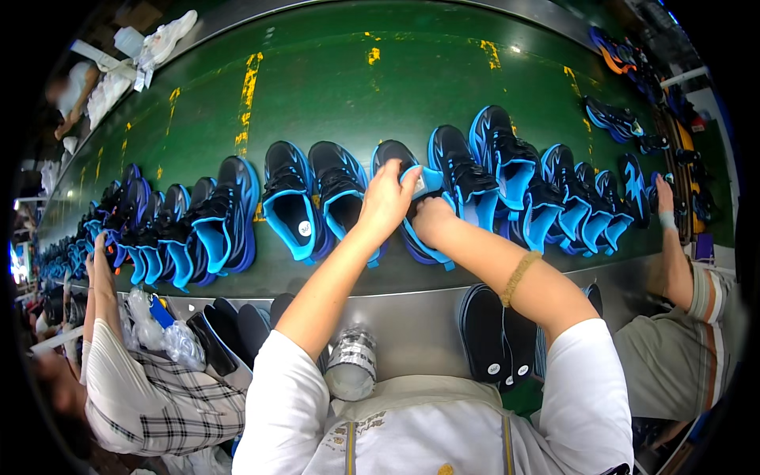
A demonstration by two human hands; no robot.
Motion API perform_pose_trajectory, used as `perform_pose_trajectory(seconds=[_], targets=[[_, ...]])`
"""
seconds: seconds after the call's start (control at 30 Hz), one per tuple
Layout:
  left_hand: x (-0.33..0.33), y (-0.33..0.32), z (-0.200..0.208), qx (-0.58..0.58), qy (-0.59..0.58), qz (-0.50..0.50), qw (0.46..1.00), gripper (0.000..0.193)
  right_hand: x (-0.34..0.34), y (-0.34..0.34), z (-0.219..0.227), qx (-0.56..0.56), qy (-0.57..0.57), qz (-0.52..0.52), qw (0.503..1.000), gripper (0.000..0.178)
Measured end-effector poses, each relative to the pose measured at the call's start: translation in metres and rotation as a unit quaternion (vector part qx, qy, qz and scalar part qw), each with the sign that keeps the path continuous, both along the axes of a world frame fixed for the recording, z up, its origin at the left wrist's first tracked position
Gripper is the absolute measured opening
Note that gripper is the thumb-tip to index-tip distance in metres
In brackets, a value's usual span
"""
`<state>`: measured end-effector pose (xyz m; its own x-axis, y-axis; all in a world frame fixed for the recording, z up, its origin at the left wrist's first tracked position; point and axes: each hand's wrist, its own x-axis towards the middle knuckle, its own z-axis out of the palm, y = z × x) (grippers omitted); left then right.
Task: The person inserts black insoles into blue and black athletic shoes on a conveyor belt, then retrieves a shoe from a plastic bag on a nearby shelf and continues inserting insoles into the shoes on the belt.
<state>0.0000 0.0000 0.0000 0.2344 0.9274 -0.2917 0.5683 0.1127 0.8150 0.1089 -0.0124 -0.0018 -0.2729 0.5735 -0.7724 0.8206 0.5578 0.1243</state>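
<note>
In front of me a black and blue sports shoe (392,149) stands on the green belt, its heel toward me. My left hand (384,199) is closed on the shoe's tongue (428,180), whose light blue lining is folded up. At the heel opening, my right hand (434,222) is curled with its fingertips down inside the shoe; what they grip is hidden. A matching shoe (336,170) stands just left of my left hand, and another shoe (467,178) is just right of my right hand.
Shoes line the green belt (317,87) on both sides. Dark insoles (483,332) and a tape-wrapped jar (352,364) sit on the metal ledge (412,317) near me. A co-worker's arm (673,253) reaches in at right, another person's hand (100,247) at left. White shoes (165,39) lie far left.
</note>
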Motion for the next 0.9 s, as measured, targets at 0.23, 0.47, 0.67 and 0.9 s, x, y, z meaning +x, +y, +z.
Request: perform_pose_trajectory(seconds=[0.23, 0.47, 0.67, 0.9], targets=[[0.000, 0.004, -0.005, 0.424, 0.046, 0.030, 0.904, 0.032, 0.019, -0.005, 0.025, 0.009, 0.096, 0.185, 0.978, 0.029], [-0.006, 0.007, 0.011, 0.366, 0.125, -0.139, 0.912, 0.040, 0.020, -0.040, 0.041, 0.029, 0.178, -0.014, 0.983, 0.037], [-0.011, -0.015, 0.015, 0.393, 0.113, -0.160, 0.898, 0.028, 0.060, -0.120, 0.020, 0.346, 0.501, -0.058, 0.791, 0.015], [-0.015, -0.020, 0.020, 0.472, 0.189, -0.185, 0.841, 0.021, 0.072, -0.132, 0.041, 0.354, 0.505, -0.075, 0.784, 0.018]])
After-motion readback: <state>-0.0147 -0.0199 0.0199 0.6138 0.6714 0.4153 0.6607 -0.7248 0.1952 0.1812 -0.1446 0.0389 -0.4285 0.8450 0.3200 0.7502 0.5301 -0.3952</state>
